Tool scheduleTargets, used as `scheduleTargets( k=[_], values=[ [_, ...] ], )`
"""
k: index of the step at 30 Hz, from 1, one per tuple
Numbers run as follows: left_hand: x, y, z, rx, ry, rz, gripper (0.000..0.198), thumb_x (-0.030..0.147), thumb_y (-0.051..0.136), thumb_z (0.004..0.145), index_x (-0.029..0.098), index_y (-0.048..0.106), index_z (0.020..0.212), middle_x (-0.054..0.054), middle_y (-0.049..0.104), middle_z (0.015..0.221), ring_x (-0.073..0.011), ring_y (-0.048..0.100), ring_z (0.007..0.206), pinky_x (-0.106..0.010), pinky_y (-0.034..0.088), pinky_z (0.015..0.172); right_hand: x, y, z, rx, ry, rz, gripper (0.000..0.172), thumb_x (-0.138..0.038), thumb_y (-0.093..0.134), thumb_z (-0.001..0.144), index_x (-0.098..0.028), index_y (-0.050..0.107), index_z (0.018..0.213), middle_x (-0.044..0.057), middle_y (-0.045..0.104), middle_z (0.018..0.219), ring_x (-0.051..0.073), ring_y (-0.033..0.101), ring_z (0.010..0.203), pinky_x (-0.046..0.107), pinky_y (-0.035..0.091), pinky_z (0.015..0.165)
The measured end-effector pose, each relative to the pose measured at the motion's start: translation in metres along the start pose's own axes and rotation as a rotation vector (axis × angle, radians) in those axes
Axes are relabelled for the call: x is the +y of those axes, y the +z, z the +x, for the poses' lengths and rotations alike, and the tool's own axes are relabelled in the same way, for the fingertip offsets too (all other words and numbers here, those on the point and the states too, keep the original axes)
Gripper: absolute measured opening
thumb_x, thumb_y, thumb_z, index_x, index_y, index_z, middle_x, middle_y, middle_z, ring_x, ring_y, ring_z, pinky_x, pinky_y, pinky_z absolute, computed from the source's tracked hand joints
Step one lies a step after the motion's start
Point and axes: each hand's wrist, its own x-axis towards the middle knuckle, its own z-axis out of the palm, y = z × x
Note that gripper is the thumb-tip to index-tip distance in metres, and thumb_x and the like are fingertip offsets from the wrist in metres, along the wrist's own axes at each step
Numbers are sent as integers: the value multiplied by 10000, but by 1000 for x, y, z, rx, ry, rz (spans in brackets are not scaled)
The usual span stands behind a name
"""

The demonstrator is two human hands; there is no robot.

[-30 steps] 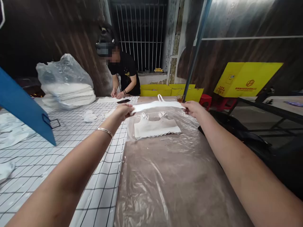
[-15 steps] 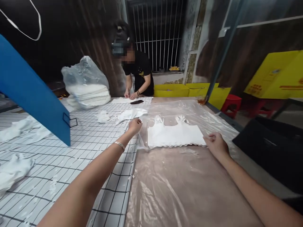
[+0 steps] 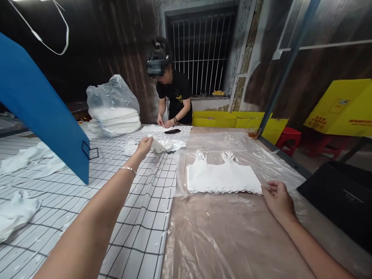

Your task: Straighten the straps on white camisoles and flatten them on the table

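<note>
Left hand point(image 3: 144, 145): stretched out toward 11 o'clock over the checked cloth point(image 3: 87, 201); fingers closed on the near edge of the crumpled garment point(image 3: 167, 145), which rises a little at the fingertips.
Bracelet point(image 3: 128, 169): thin metal band on the left wrist.
Crumpled garment: white, bunched, on the checked cloth at 12 o'clock, just beside the edge of the plastic sheet point(image 3: 221, 232).
Right hand point(image 3: 278, 198): resting on the plastic sheet at 2 o'clock; fingers curled in together, thumb against forefinger, nothing seen between them. Whether the fingertips touch the stack's corner cannot be told.
Flat stack point(image 3: 223, 178): white garments, straps pointing to 12 o'clock, scalloped hem toward the wearer; lies on the plastic sheet at 1 o'clock, just left of the right hand.
Plastic sheet: clear, wrinkled, spread over the brown right half of the table.
Blue board point(image 3: 43, 104): slanted, at 10 o'clock, above the checked cloth.
Bag point(image 3: 113, 105): clear plastic, filled with piled white garments, at 11 o'clock, far end.
Loose white pieces point(image 3: 17, 211): at 9 o'clock on the checked cloth.
Phone point(image 3: 172, 131): dark, flat, at 12 o'clock, beyond the crumpled garment.
Co-worker point(image 3: 174, 97): person in black at the far end, both hands down on the table.
Glass point(image 3: 254, 133): holds brown liquid, at 1 o'clock, far edge.
Yellow boxes point(image 3: 232, 118): behind the table, at 1 o'clock.
Red stool point(image 3: 289, 136): at 2 o'clock, beside the boxes.
</note>
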Motion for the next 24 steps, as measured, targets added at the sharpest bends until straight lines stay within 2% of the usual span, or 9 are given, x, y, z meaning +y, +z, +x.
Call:
scheduleTargets(
  k=[3, 5, 7, 10, 13, 16, 19, 22, 24],
  values=[
    [43, -29, -1, 4, 81, -170, 399, 550, 529, 876, 197, 665, 1003, -96, 626, 1250, -247, 543, 1165, -356, 446, 957, -12, -4, -6, 13, -45, 52, 316, -439, 562, 623, -244, 486, 859, 32, 584, 713, 219, 563, 610, 354, 459, 591],
    [74, -53, -7, -45, 134, -402, 375, 535, 580, 864, 214, 657, 1042, -83, 628, 1249, -249, 549, 1163, -399, 449, 971, -32, -7, -15, 19, -86, 116, 314, -426, 565, 634, -238, 497, 877, 37, 589, 741, 210, 559, 616, 349, 460, 589],
    [102, -79, -19, -118, 174, -648, 380, 535, 627, 844, 218, 648, 1053, -82, 644, 1208, -258, 562, 1141, -461, 463, 970, -62, -10, -29, 6, -130, 209, 321, -443, 580, 660, -232, 510, 890, 41, 597, 768, 197, 548, 616, 339, 462, 587],
    [136, -113, -49, -200, 214, -866, 342, 520, 591, 889, 216, 654, 1033, -71, 666, 1154, -253, 577, 1117, -528, 467, 978, -119, -12, -61, -55, -200, 376, 328, -468, 614, 692, -229, 521, 895, 40, 604, 796, 177, 532, 631, 328, 468, 613],
    [155, -131, -93, -266, 212, -995, 301, 462, 522, 948, 215, 684, 1013, -66, 684, 1123, -247, 585, 1121, -526, 466, 993, -177, -16, -102, -200, -180, 556, 371, -492, 660, 696, -226, 524, 915, 43, 605, 842, 175, 541, 692, 333, 475, 681],
    [159, -126, -149, -350, 152, -1065, 295, 418, 494, 971, 211, 704, 990, -67, 688, 1128, -244, 590, 1133, -471, 489, 980, -218, -29, -146, -450, 0, 729, 501, -575, 677, 689, -223, 522, 1010, 76, 618, 971, 203, 584, 824, 342, 485, 730],
    [152, -106, -207, -455, 58, -1111, 287, 401, 500, 969, 203, 706, 984, -68, 682, 1148, -246, 589, 1148, -430, 496, 976, -238, -52, -187, -633, 113, 819, 574, -646, 626, 719, -229, 508, 1095, 101, 610, 1107, 227, 596, 956, 352, 490, 781],
    [140, -82, -256, -558, -80, -1143, 231, 372, 573, 927, 191, 710, 976, -62, 690, 1115, -240, 605, 1119, -391, 510, 964, -241, -75, -215, -539, -24, 693, 551, -593, 687, 679, -232, 515, 1058, 86, 603, 1111, 217, 576, 949, 354, 478, 815],
    [134, -68, -281, -636, -177, -1146, 195, 338, 645, 877, 185, 707, 980, -54, 685, 1113, -228, 616, 1089, -365, 530, 938, -235, -85, -224, -471, -141, 521, 436, -496, 725, 659, -230, 545, 953, 58, 627, 1012, 205, 571, 887, 342, 469, 800]
  ],
)
